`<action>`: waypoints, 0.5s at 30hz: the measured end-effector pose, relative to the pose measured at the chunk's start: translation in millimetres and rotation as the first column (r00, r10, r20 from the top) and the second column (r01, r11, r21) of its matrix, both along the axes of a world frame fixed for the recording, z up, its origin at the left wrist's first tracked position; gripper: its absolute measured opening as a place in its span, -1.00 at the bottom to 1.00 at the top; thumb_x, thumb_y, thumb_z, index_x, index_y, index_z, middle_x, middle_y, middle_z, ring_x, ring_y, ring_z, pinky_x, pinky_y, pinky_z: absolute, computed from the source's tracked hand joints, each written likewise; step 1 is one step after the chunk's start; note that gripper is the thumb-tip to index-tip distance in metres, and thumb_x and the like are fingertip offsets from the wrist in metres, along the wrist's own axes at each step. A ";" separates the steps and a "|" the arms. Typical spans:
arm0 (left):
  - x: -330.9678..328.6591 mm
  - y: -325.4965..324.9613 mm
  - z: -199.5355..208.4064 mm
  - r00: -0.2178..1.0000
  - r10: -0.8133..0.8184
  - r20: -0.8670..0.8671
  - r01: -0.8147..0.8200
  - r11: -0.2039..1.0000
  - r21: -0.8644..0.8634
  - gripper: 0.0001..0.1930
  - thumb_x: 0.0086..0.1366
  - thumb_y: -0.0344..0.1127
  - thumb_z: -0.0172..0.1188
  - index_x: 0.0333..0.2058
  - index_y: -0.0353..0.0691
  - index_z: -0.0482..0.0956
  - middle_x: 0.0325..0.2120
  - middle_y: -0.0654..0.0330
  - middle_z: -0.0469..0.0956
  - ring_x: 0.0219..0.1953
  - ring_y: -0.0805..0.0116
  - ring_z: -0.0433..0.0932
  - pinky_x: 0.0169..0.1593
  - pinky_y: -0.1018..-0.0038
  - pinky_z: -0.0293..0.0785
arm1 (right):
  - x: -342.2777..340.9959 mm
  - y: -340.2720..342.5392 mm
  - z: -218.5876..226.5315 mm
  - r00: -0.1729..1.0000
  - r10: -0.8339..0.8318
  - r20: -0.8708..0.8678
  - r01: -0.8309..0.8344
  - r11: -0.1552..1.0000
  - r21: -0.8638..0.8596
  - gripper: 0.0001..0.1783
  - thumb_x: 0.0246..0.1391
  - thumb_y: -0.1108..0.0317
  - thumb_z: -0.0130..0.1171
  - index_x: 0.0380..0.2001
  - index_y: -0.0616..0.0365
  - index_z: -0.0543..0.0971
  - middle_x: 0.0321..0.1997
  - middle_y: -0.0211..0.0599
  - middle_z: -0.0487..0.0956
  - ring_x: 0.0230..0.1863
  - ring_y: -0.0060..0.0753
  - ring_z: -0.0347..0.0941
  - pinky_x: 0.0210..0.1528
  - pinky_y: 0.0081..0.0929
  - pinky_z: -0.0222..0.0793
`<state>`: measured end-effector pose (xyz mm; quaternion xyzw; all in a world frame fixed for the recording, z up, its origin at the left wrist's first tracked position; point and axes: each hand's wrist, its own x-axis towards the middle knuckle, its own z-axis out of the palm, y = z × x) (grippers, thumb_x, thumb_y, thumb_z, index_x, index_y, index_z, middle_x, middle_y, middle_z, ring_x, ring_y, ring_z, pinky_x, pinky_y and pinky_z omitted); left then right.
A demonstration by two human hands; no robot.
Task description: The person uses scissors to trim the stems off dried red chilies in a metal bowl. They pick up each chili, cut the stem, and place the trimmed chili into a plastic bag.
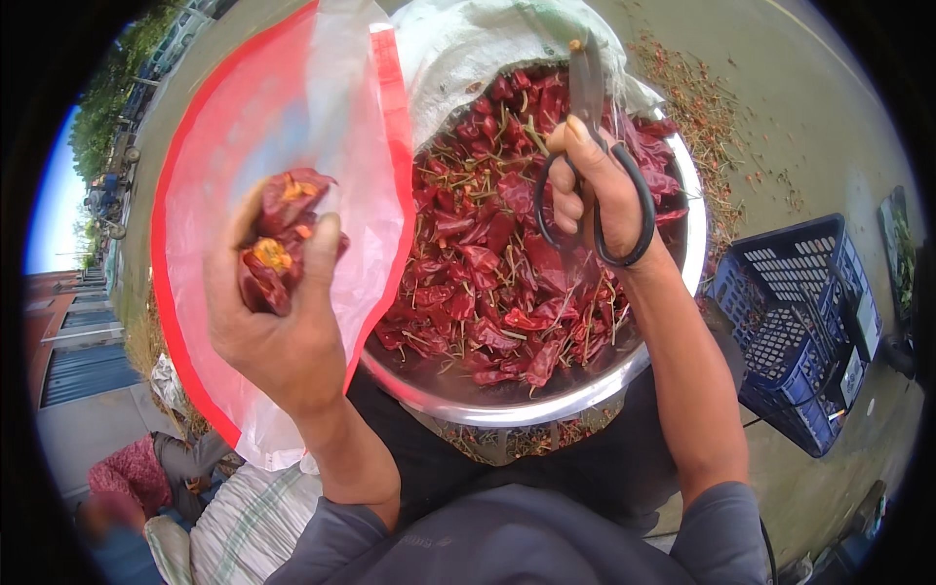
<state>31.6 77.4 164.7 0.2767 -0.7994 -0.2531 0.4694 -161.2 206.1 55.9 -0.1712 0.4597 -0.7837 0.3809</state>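
In my left hand (283, 331) I hold several dried red chili peppers (276, 255); their cut ends show orange insides. This hand is raised over a clear plastic bag (363, 244) with a red border. My right hand (600, 185) grips black-handled scissors (588, 83), the blades pointing away from me and looking closed. A small orange-brown bit sits near the blade tip. Below the scissors, a wide metal basin (458, 405) is full of dried red chilies (487, 263) with stems. A white woven sack (468, 49) opens onto the basin's far side.
A blue plastic crate (795, 322) stands at the right. Chili stems and bits (707, 127) are scattered over the ground beyond the basin. At the lower left lie white woven sacks (249, 517), and another person (146, 478) is close by them.
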 end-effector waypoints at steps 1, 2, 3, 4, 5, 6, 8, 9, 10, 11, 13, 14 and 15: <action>1.0 -23.5 11.9 0.970 0.191 0.151 -0.167 0.973 -0.160 -0.50 0.14 -0.44 0.44 0.08 -0.33 0.53 -0.06 -0.01 0.61 -0.05 0.20 0.63 0.05 0.38 0.54 | 2.5 0.5 2.5 0.999 0.013 -0.045 -0.012 1.000 0.016 -0.61 0.38 -0.03 0.05 -0.20 0.11 0.43 -0.55 -0.48 0.33 -0.62 -0.68 0.22 -0.62 -0.62 0.13; -0.9 -40.6 18.8 0.855 0.415 0.309 -0.266 0.865 -0.426 -0.48 0.16 -0.37 0.43 0.10 -0.27 0.53 -0.01 0.00 0.59 0.00 0.14 0.60 0.07 0.31 0.53 | 5.8 0.0 4.0 0.995 0.013 -0.095 -0.010 1.000 0.028 -0.57 0.36 -0.06 0.06 -0.20 0.14 0.43 -0.59 -0.48 0.34 -0.64 -0.66 0.23 -0.62 -0.62 0.15; 5.4 -64.5 12.3 0.782 0.547 0.298 -0.256 0.718 -0.647 -0.48 0.16 -0.34 0.43 0.10 -0.26 0.53 -0.01 0.01 0.59 0.01 0.13 0.59 0.06 0.28 0.52 | 7.5 1.6 8.0 0.990 0.015 -0.137 -0.008 0.999 0.050 -0.56 0.31 -0.08 0.13 -0.25 0.13 0.44 -0.59 -0.49 0.37 -0.65 -0.68 0.26 -0.63 -0.64 0.18; 2.8 -64.4 10.9 0.792 0.540 0.285 -0.226 0.693 -0.685 -0.50 0.17 -0.32 0.43 0.09 -0.25 0.54 -0.02 0.02 0.60 0.00 0.13 0.59 0.04 0.27 0.52 | 7.5 4.0 9.7 0.984 0.012 -0.177 0.001 0.997 0.073 -0.54 0.27 -0.10 0.20 -0.31 0.12 0.45 -0.60 -0.51 0.40 -0.67 -0.70 0.30 -0.63 -0.66 0.22; 0.1 -61.9 11.8 0.798 0.537 0.272 -0.200 0.662 -0.722 -0.51 0.17 -0.31 0.42 0.07 -0.25 0.55 -0.04 0.03 0.60 -0.02 0.13 0.59 0.01 0.26 0.52 | 7.4 2.8 5.5 0.979 0.016 -0.203 0.002 0.996 0.088 -0.49 0.24 -0.16 0.21 -0.34 0.12 0.46 -0.58 -0.50 0.43 -0.67 -0.70 0.33 -0.63 -0.65 0.24; 1.8 -48.7 9.5 0.875 0.400 0.272 -0.170 0.780 -0.603 -0.55 0.18 -0.32 0.42 0.05 -0.25 0.56 -0.07 0.04 0.62 -0.05 0.14 0.60 -0.02 0.27 0.53 | 6.8 1.1 6.4 0.971 0.018 -0.238 0.014 0.991 0.131 -0.44 0.22 -0.23 0.19 -0.37 0.13 0.47 -0.58 -0.48 0.45 -0.65 -0.67 0.35 -0.61 -0.64 0.27; -7.8 -9.1 -8.8 0.966 0.024 0.259 0.003 0.995 -0.104 -0.69 0.24 -0.35 0.35 -0.05 -0.28 0.61 -0.22 0.06 0.65 -0.21 0.18 0.64 -0.15 0.30 0.55 | 7.7 -1.1 1.5 0.964 0.011 -0.266 0.031 0.988 0.152 -0.38 0.19 -0.28 0.18 -0.37 0.15 0.48 -0.57 -0.45 0.46 -0.63 -0.63 0.38 -0.58 -0.63 0.31; -11.7 4.1 -24.8 0.921 -0.163 0.353 0.170 0.985 0.009 -0.76 0.25 -0.41 0.32 -0.10 -0.29 0.63 -0.29 0.04 0.66 -0.29 0.14 0.65 -0.20 0.28 0.55 | 7.2 -0.7 2.2 0.965 0.037 -0.259 0.013 0.982 0.188 -0.35 0.18 -0.30 0.19 -0.33 0.18 0.48 -0.56 -0.41 0.49 -0.58 -0.61 0.44 -0.52 -0.60 0.40; -21.8 13.6 -41.4 0.809 -0.336 0.482 0.385 0.923 -0.004 -0.77 0.23 -0.51 0.26 -0.12 -0.36 0.61 -0.29 -0.03 0.65 -0.26 0.03 0.65 -0.16 0.24 0.55 | 8.0 -0.7 1.6 0.965 0.017 -0.262 0.032 0.983 0.180 -0.35 0.17 -0.30 0.19 -0.32 0.19 0.48 -0.55 -0.39 0.50 -0.56 -0.60 0.46 -0.49 -0.59 0.43; -31.2 12.8 -70.9 0.745 -0.357 0.564 0.418 0.908 0.023 -0.72 0.22 -0.51 0.25 -0.07 -0.39 0.59 -0.25 -0.09 0.65 -0.22 -0.04 0.65 -0.11 0.22 0.54 | 9.0 -1.4 2.6 0.964 -0.003 -0.265 0.049 0.985 0.168 -0.34 0.17 -0.30 0.20 -0.31 0.19 0.48 -0.54 -0.38 0.51 -0.54 -0.59 0.48 -0.46 -0.58 0.47; -41.8 -11.4 -139.1 0.693 -0.209 0.690 0.414 0.899 -0.144 -0.66 0.22 -0.52 0.21 0.00 -0.44 0.53 -0.20 -0.19 0.63 -0.10 -0.15 0.61 0.01 0.14 0.50 | 7.9 -0.4 2.5 0.962 -0.027 -0.272 0.065 0.989 0.131 -0.32 0.14 -0.31 0.23 -0.25 0.21 0.47 -0.49 -0.31 0.55 -0.47 -0.55 0.54 -0.36 -0.54 0.56; -47.9 -24.6 -169.1 0.711 -0.048 0.702 0.385 0.862 -0.330 -0.64 0.22 -0.53 0.19 0.01 -0.48 0.50 -0.19 -0.23 0.62 -0.03 -0.19 0.58 0.08 0.07 0.46 | 6.9 1.5 2.0 0.964 -0.055 -0.259 0.091 0.987 0.130 -0.32 0.14 -0.31 0.23 -0.25 0.21 0.47 -0.49 -0.31 0.56 -0.47 -0.54 0.55 -0.35 -0.54 0.56; -46.7 -43.2 -185.8 0.717 0.039 0.696 0.311 0.876 -0.369 -0.65 0.23 -0.49 0.19 -0.01 -0.48 0.49 -0.20 -0.25 0.61 -0.02 -0.17 0.57 0.08 0.08 0.44 | 9.0 0.3 2.3 0.968 -0.077 -0.239 0.109 0.986 0.124 -0.31 0.13 -0.31 0.24 -0.24 0.21 0.47 -0.49 -0.30 0.56 -0.47 -0.53 0.55 -0.35 -0.53 0.57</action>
